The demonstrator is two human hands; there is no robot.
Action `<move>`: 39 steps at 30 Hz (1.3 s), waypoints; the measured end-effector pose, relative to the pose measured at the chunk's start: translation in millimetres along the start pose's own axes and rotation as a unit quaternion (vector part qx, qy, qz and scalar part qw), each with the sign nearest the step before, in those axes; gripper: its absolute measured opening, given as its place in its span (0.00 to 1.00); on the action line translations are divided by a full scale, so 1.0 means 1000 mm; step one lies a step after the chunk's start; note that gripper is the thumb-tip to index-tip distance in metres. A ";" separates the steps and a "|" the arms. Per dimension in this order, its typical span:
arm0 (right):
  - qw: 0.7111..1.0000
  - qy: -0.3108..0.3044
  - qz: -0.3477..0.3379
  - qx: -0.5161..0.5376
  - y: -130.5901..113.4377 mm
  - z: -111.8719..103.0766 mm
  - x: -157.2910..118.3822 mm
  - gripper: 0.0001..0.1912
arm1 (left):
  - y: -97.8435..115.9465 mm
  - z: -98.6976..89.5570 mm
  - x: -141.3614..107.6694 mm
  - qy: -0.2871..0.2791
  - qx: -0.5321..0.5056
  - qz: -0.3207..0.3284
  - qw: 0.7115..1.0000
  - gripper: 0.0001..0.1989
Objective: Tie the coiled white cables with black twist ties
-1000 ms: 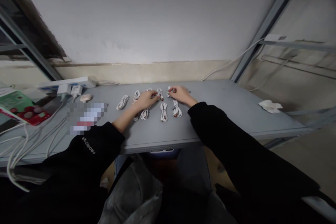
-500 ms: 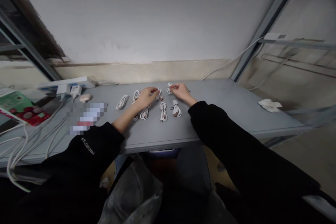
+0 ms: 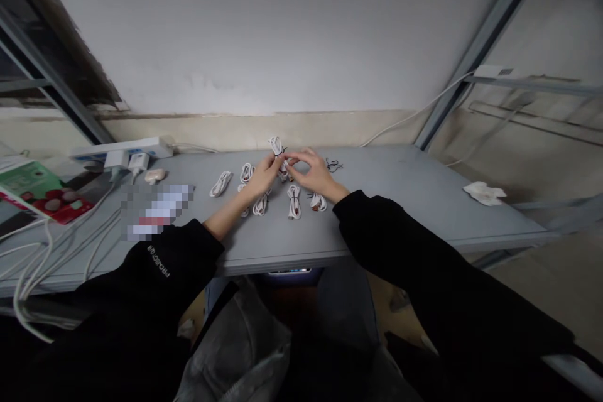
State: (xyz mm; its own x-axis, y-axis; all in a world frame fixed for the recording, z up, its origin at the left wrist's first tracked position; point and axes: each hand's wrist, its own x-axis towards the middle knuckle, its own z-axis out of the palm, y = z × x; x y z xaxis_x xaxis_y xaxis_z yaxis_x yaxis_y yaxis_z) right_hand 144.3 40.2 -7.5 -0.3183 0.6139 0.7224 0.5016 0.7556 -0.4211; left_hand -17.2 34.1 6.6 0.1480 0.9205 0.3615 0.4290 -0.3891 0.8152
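Observation:
My left hand (image 3: 265,177) is closed around a coiled white cable (image 3: 276,144), held up above the far part of the table. A dark tie wraps the coil's middle. My right hand (image 3: 315,172) meets it from the right, thumb and index finger pinched at the coil near the tie; the exact contact is too small to make out. Below and beside my hands lie several more coiled white cables, among them one at the left (image 3: 220,184), one in front (image 3: 294,202) and one partly under my right hand (image 3: 318,202).
Loose black ties (image 3: 333,165) lie right of my right hand. At left are a power strip (image 3: 122,149) with plugged-in chargers, a small pale case (image 3: 155,176), a blurred-out flat item (image 3: 160,210) and a green-and-red package (image 3: 42,191). A crumpled tissue (image 3: 484,193) rests far right.
My right hand has moved left with the coiled cable from the back of the table. Now the coil is raised, and my left hand has closed on it. The black ties have come into view.

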 end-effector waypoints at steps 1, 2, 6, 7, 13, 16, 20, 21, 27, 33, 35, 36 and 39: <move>1.000 0.011 0.002 -0.006 0.001 0.000 0.000 0.14 | 0.001 0.000 -0.001 -0.004 -0.005 0.002 1.000 0.14; 1.000 0.023 0.004 -0.012 0.002 -0.001 0.000 0.14 | 0.002 0.000 -0.002 -0.009 -0.007 0.002 1.000 0.14; 0.998 0.058 -0.016 -0.019 0.006 -0.001 0.000 0.14 | 0.010 -0.004 -0.006 -0.013 0.020 -0.005 1.000 0.15; 0.998 0.063 -0.028 -0.015 0.007 -0.001 0.001 0.14 | 0.011 -0.004 -0.007 -0.015 0.026 -0.006 1.000 0.15; 0.995 0.082 -0.060 -0.001 0.011 0.002 0.002 0.06 | 0.012 -0.003 -0.008 -0.018 0.016 0.003 1.000 0.13; 0.995 0.075 -0.066 -0.009 0.010 0.002 0.002 0.05 | 0.009 -0.002 -0.007 -0.015 0.020 0.002 1.000 0.13; 0.994 0.075 -0.078 -0.015 0.008 0.002 0.002 0.06 | 0.006 -0.002 -0.007 -0.011 0.038 0.017 0.999 0.15; 0.994 0.077 -0.081 -0.011 0.008 0.002 0.002 0.06 | 0.006 -0.002 -0.007 -0.008 0.041 0.021 0.999 0.16; 0.995 0.069 -0.076 0.007 0.008 0.005 0.001 0.04 | 0.003 -0.003 -0.006 -0.018 0.042 0.025 0.999 0.19; 0.996 0.062 -0.068 0.017 0.008 0.004 0.001 0.02 | 0.007 -0.006 -0.008 -0.035 0.039 0.005 0.999 0.22; 0.996 0.059 -0.059 0.021 0.006 0.003 0.000 0.02 | 0.010 -0.007 -0.010 -0.034 0.041 -0.005 0.999 0.22; 0.997 0.057 -0.054 0.022 0.006 0.003 0.000 0.02 | 0.012 -0.007 -0.011 -0.033 0.042 -0.010 0.999 0.22; 0.998 0.056 -0.033 0.020 0.004 0.002 -0.001 0.03 | 0.016 -0.008 -0.011 -0.032 0.048 -0.019 0.998 0.22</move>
State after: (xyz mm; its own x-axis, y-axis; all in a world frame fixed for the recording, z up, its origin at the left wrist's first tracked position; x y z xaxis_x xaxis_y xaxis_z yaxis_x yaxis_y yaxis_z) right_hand 145.3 43.2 -10.7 -0.2573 0.5350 0.8047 0.4485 0.8037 -0.3910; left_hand -19.2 17.5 18.8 0.1848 0.9361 0.2994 0.5187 -0.3516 0.7793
